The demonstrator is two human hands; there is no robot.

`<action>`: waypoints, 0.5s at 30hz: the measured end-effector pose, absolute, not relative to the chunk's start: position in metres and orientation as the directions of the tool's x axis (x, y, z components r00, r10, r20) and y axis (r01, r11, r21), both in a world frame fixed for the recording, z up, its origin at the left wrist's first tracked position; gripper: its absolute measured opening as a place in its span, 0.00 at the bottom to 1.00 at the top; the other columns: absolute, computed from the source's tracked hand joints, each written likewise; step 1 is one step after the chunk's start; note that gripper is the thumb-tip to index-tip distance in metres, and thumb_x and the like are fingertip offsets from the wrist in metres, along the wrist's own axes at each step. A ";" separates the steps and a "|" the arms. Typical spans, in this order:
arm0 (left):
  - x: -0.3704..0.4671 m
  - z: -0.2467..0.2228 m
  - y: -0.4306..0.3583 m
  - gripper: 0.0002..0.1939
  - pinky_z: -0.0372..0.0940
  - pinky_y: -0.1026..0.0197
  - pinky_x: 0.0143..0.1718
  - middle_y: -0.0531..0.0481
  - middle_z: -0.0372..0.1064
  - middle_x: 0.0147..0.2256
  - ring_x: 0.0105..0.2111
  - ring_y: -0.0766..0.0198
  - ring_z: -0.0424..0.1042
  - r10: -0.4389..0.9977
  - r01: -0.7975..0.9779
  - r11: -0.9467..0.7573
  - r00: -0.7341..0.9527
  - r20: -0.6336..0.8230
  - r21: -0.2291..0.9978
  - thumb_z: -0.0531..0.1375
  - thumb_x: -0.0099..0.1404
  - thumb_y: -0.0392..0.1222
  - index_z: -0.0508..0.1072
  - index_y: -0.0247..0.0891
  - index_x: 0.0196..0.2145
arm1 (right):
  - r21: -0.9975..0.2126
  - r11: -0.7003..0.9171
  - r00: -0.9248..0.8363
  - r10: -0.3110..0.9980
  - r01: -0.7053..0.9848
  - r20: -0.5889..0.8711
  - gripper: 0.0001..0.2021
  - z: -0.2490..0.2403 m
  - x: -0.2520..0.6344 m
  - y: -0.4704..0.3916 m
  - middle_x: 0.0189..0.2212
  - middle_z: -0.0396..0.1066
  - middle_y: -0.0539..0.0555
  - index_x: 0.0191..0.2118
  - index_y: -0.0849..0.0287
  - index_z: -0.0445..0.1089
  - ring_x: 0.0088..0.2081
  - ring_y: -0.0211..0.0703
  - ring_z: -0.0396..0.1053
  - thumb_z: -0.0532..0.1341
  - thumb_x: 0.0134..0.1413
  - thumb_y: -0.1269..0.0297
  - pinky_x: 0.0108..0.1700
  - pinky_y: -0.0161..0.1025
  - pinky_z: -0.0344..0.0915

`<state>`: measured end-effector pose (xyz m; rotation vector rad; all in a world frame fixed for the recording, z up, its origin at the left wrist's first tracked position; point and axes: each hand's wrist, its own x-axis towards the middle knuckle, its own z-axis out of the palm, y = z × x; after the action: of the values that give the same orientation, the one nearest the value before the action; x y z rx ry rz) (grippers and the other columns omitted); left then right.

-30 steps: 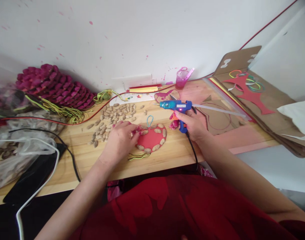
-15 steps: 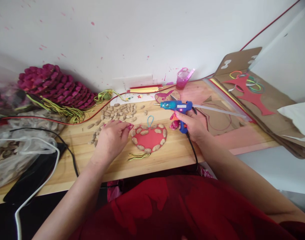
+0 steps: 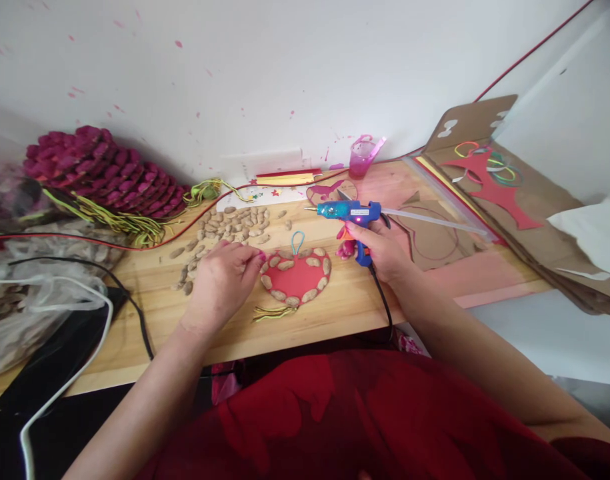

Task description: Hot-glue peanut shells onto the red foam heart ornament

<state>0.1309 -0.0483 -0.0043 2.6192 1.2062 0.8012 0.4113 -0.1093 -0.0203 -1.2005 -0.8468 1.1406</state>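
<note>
A red heart-shaped piece (image 3: 295, 278) lies on the table, edged with peanuts and with a blue loop at its top and a yellow-green tassel (image 3: 275, 313) at its lower tip. At its upper left edge are the pinched fingertips of my left hand (image 3: 225, 277); whatever is between them is hidden. My right hand (image 3: 377, 250) grips a blue hot glue gun (image 3: 342, 211), a finger at its orange trigger. The gun's nozzle points left above the heart's right side, and its small light glows. Loose peanuts (image 3: 242, 223) are spread behind my left hand.
A stack of magenta bumpy pieces (image 3: 105, 170) and plastic bags (image 3: 79, 293) fill the left. A pink cup (image 3: 362, 159) stands by the wall. Cardboard (image 3: 429, 233) lies right, beside an open box (image 3: 549, 213) with red scraps. A red cord (image 3: 185, 230) crosses the table.
The camera view has shifted slightly. My left fingertips are a little closer to the heart's edge, and my right hand keeps the glue gun almost where it was.
</note>
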 end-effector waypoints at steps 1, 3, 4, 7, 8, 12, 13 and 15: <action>0.131 -0.004 -0.049 0.17 0.66 0.55 0.41 0.49 0.75 0.26 0.28 0.59 0.71 0.744 0.670 -0.663 0.540 0.393 0.334 0.56 0.71 0.46 0.78 0.40 0.28 | -0.978 -0.020 0.253 0.965 -0.208 -0.073 0.20 -0.020 0.411 -0.109 0.19 0.69 0.45 0.33 0.55 0.71 0.24 0.41 0.72 0.75 0.44 0.46 0.27 0.37 0.69; 0.131 -0.002 -0.049 0.20 0.65 0.55 0.39 0.50 0.72 0.23 0.26 0.60 0.69 0.752 0.687 -0.654 0.546 0.369 0.315 0.55 0.71 0.47 0.75 0.40 0.24 | -0.979 -0.020 0.256 0.964 -0.203 -0.073 0.20 -0.020 0.411 -0.109 0.19 0.69 0.45 0.34 0.55 0.71 0.23 0.40 0.72 0.75 0.44 0.47 0.26 0.36 0.68; 0.131 -0.002 -0.050 0.21 0.65 0.55 0.39 0.50 0.71 0.22 0.25 0.60 0.69 0.754 0.692 -0.652 0.548 0.362 0.309 0.54 0.72 0.47 0.74 0.40 0.23 | -0.979 -0.020 0.255 0.964 -0.203 -0.072 0.20 -0.020 0.411 -0.109 0.19 0.69 0.45 0.34 0.55 0.71 0.23 0.40 0.71 0.75 0.44 0.47 0.26 0.36 0.67; 0.133 -0.002 -0.050 0.22 0.66 0.54 0.41 0.49 0.70 0.22 0.25 0.59 0.69 0.746 0.689 -0.661 0.559 0.363 0.298 0.51 0.73 0.45 0.74 0.41 0.23 | -0.977 -0.011 0.252 0.965 -0.211 -0.065 0.20 -0.020 0.412 -0.109 0.19 0.69 0.45 0.33 0.55 0.71 0.21 0.38 0.70 0.75 0.44 0.48 0.26 0.36 0.67; 0.134 -0.002 -0.051 0.22 0.66 0.53 0.41 0.49 0.70 0.22 0.26 0.59 0.69 0.741 0.686 -0.666 0.563 0.368 0.292 0.50 0.73 0.44 0.74 0.41 0.23 | -0.977 -0.008 0.251 0.966 -0.215 -0.063 0.20 -0.020 0.412 -0.109 0.19 0.69 0.44 0.32 0.55 0.71 0.21 0.38 0.69 0.75 0.43 0.48 0.26 0.36 0.68; 0.137 -0.001 -0.053 0.20 0.68 0.53 0.41 0.47 0.73 0.26 0.30 0.56 0.71 0.737 0.685 -0.670 0.568 0.367 0.285 0.50 0.73 0.43 0.76 0.40 0.28 | -0.976 -0.001 0.253 0.966 -0.217 -0.058 0.18 -0.021 0.412 -0.109 0.20 0.70 0.45 0.32 0.55 0.72 0.22 0.38 0.70 0.75 0.44 0.50 0.26 0.35 0.67; 0.138 -0.001 -0.053 0.19 0.68 0.53 0.42 0.46 0.74 0.27 0.32 0.55 0.72 0.741 0.686 -0.667 0.567 0.360 0.292 0.50 0.72 0.43 0.77 0.40 0.30 | -0.977 -0.003 0.253 0.966 -0.213 -0.058 0.18 -0.021 0.412 -0.110 0.20 0.70 0.45 0.33 0.55 0.72 0.22 0.38 0.70 0.75 0.45 0.50 0.27 0.35 0.67; 0.138 -0.002 -0.053 0.18 0.69 0.53 0.45 0.46 0.74 0.28 0.33 0.55 0.73 0.748 0.687 -0.661 0.567 0.345 0.302 0.50 0.72 0.41 0.78 0.40 0.33 | -0.979 -0.010 0.255 0.965 -0.204 -0.063 0.18 -0.021 0.412 -0.110 0.20 0.70 0.46 0.33 0.55 0.72 0.23 0.39 0.71 0.75 0.46 0.49 0.27 0.36 0.68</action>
<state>0.1385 -0.0533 -0.0020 2.6607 1.2253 0.6827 0.4120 -0.1099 -0.0205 -1.1993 -0.8528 1.1298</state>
